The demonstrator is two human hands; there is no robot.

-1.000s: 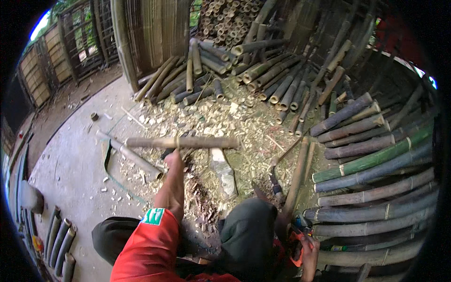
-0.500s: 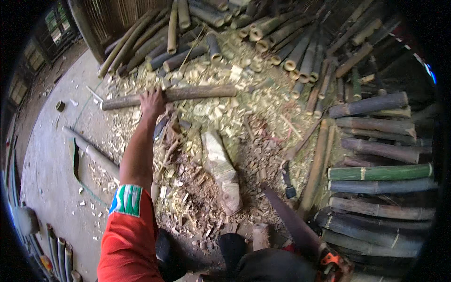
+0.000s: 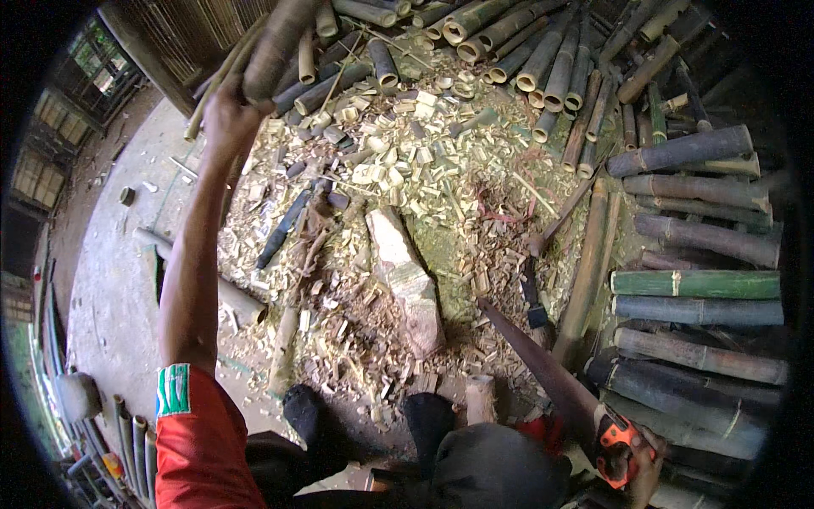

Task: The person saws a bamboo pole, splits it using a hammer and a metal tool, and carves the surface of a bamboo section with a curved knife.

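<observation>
Bamboo length, one, in the left hand, and one orange-handled saw in the right hand.

The grey floor carries a broad litter of pale wood chips, densest toward the middle. Among them lie a partly bare wooden block and a dark tool handle. A short bamboo offcut sits at the left; long poles lie at the right.
</observation>
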